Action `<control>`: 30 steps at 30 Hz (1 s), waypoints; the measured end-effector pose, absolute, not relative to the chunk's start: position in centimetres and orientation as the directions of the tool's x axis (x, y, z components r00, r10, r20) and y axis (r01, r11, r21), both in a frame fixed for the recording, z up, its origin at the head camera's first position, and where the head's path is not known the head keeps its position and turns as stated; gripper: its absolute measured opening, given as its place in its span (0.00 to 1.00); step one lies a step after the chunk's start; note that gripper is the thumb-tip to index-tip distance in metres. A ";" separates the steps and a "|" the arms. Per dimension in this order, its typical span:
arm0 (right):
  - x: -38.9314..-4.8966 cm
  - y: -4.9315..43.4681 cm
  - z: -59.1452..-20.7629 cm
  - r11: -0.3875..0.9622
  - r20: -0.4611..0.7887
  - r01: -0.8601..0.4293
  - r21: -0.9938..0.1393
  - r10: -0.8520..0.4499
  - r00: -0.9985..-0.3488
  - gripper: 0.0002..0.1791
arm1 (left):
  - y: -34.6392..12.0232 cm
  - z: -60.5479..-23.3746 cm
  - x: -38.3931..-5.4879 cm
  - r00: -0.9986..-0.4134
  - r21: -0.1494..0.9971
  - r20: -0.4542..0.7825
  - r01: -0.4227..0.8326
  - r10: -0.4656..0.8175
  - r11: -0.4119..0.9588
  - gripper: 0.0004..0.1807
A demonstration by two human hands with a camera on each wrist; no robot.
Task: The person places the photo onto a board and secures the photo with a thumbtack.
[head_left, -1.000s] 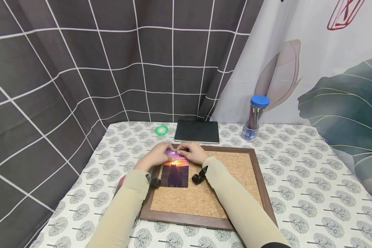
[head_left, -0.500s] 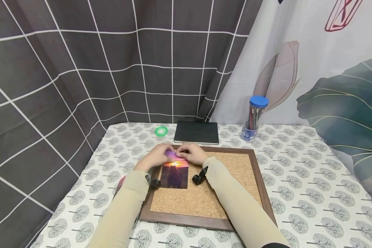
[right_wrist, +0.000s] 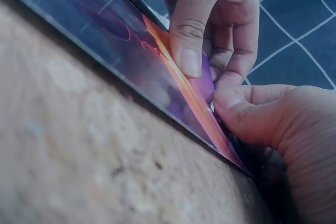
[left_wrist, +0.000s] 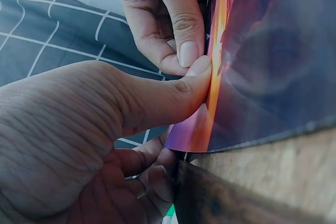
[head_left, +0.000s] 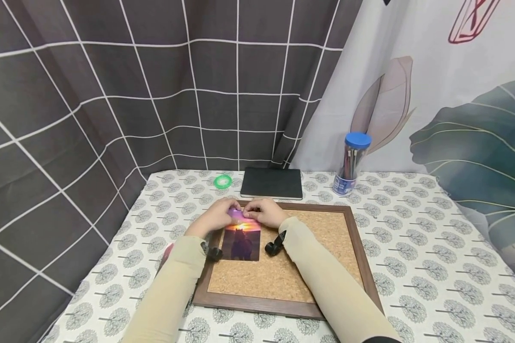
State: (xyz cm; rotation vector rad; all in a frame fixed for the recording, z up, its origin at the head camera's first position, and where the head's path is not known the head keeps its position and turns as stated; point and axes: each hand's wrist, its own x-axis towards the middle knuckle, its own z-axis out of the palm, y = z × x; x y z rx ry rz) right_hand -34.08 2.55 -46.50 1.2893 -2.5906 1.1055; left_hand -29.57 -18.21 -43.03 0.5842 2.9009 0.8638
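Note:
A photo (head_left: 242, 244) of a dark horse against a sunset lies on the upper left of a wood-framed cork board (head_left: 279, 283). My left hand (head_left: 214, 218) pinches the photo near its top edge, thumb on the front and fingers behind. Close beside it, my right hand (head_left: 268, 213) holds thumb and fingertip together at the same edge. A small shiny piece (right_wrist: 212, 106) shows at the right fingertips in the right wrist view; its kind is mostly hidden. The left wrist view shows the left thumb (left_wrist: 184, 93) almost touching the right fingers.
Behind the board lie a black notebook (head_left: 271, 183) and a green ring (head_left: 222, 181) like a tape roll. A blue-lidded clear jar (head_left: 352, 164) of pencils stands at the back right. Something pink (head_left: 168, 250) is partly hidden by the left sleeve.
Both hands stay at the photo's top edge, with only slight finger movement. The head view has shifted a little; the photo and board keep their places.

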 end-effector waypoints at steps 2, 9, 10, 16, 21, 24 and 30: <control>-34.0 2.5 -46.5 0.396 0.333 -0.707 -0.586 -0.678 -0.656 0.02 | -18.2 -43.0 -29.5 -0.928 0.541 0.046 0.334 0.370 0.772 0.17; -33.7 2.4 -46.6 0.407 0.324 -0.696 -0.591 -0.670 -0.668 0.03 | -18.2 -42.8 -29.0 -0.931 0.543 0.032 0.321 0.363 0.776 0.16; -33.6 2.4 -46.6 0.410 0.322 -0.695 -0.590 -0.670 -0.669 0.03 | -18.2 -42.8 -29.0 -0.932 0.545 0.030 0.319 0.362 0.775 0.16; -33.6 2.3 -46.3 0.429 0.318 -0.687 -0.587 -0.658 -0.682 0.02 | -18.2 -43.1 -29.4 -0.936 0.544 0.020 0.304 0.351 0.782 0.16; -33.5 2.3 -46.0 0.431 0.318 -0.683 -0.589 -0.653 -0.687 0.02 | -18.3 -43.2 -29.7 -0.937 0.543 0.033 0.309 0.348 0.781 0.16; -33.5 2.3 -46.0 0.421 0.313 -0.676 -0.604 -0.655 -0.688 0.02 | -18.3 -43.1 -29.7 -0.938 0.546 0.028 0.304 0.345 0.780 0.16; -33.8 2.4 -46.1 0.394 0.289 -0.621 -0.678 -0.634 -0.718 0.03 | -18.2 -42.9 -29.6 -0.937 0.546 0.019 0.301 0.348 0.781 0.16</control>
